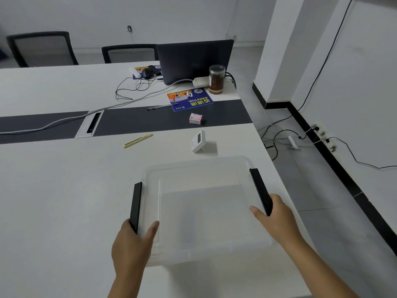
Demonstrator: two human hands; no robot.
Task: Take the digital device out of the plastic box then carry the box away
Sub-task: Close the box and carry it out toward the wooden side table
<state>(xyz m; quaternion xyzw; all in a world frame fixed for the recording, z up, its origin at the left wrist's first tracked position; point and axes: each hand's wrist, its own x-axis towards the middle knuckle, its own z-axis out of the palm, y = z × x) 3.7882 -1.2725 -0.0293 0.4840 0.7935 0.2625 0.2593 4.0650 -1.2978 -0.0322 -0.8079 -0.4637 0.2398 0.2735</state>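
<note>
A clear plastic box (204, 209) with black side handles is near the table's right edge, and nothing shows inside it. My left hand (133, 246) grips the box's left rim by the black handle, thumb inside the wall. My right hand (277, 218) holds the right rim at the other black handle. The small white digital device (198, 141) stands propped on its kickstand on the table, just beyond the box's far edge and apart from it.
A gold pen (138, 140) lies left of the device. A small red and white carton (196, 118), a blue mouse pad (190, 99), a jar (216, 79), a laptop (194, 61) and cables sit farther back. The table's right edge (279, 175) drops to the floor with cords.
</note>
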